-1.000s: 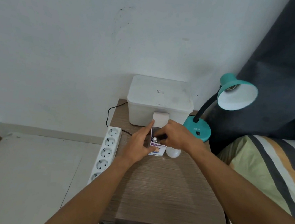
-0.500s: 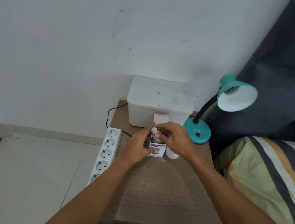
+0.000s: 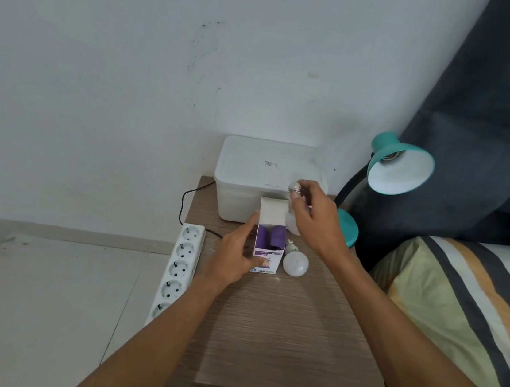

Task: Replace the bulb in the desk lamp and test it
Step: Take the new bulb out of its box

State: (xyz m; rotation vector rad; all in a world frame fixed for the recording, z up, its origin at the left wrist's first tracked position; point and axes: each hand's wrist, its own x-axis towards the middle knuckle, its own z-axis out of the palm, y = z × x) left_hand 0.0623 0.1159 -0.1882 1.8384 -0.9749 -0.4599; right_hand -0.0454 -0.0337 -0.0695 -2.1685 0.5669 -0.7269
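Note:
My right hand holds a white bulb above the table, its metal screw base pointing up. Just left of it, my left hand grips the open white and purple bulb box, whose top flap stands up. A second white bulb lies on the wooden table right of the box. The teal desk lamp stands at the back right; its shade faces me and the socket inside holds no bulb.
A white lidded plastic bin sits against the wall behind the box. A white power strip lies along the table's left edge with a black cable. A striped bed and a dark curtain are on the right.
My right hand has pulled the bulb up out of the box and lifted it to the right. The left hand has kept hold of the box.

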